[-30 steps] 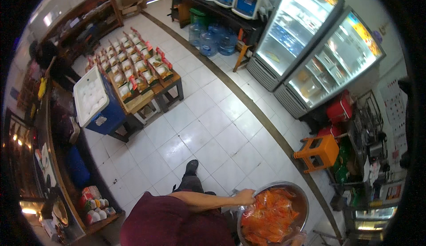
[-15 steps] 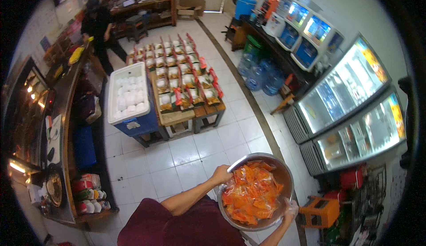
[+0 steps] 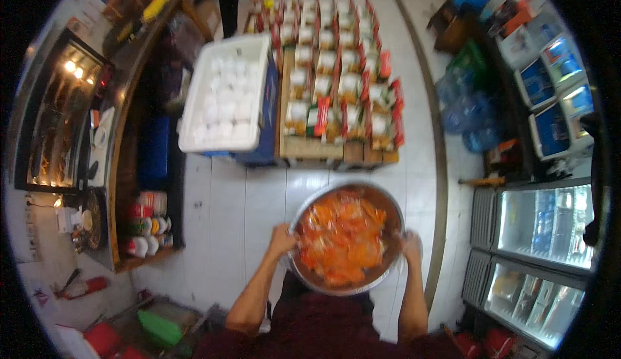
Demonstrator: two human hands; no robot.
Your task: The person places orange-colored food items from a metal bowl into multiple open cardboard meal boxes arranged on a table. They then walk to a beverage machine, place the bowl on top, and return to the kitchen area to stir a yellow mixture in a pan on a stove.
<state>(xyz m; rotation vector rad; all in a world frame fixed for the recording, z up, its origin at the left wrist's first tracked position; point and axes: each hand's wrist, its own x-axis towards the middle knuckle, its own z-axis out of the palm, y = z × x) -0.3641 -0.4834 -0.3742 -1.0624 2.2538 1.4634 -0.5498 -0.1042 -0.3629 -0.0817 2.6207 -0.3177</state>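
Between my two hands I carry a wide metal basin (image 3: 396, 211) in front of my body. It holds many small clear plastic packets (image 3: 343, 236) of something orange-red. My left hand (image 3: 283, 239) is closed on the basin's left rim. On the opposite rim my right hand (image 3: 409, 246), in a thin clear glove, grips it. Ahead stands a low wooden table (image 3: 314, 150) with rows of filled food packs (image 3: 326, 74), each showing a white packet and brownish food, with red packets among them. Left of them is a blue cooler box (image 3: 189, 140) holding white wrapped bundles (image 3: 226, 90).
At the far left end of the table stands a person in dark clothes (image 3: 228, 3). A long counter (image 3: 123, 113) runs along the left. Water jugs (image 3: 472, 113) and lit glass-door fridges (image 3: 543, 229) line the right. White tiled floor (image 3: 249, 197) lies between me and the table.
I have turned to the right and come closer to the table, with the basin now squarely before me. The other person has moved up to the table's far end.
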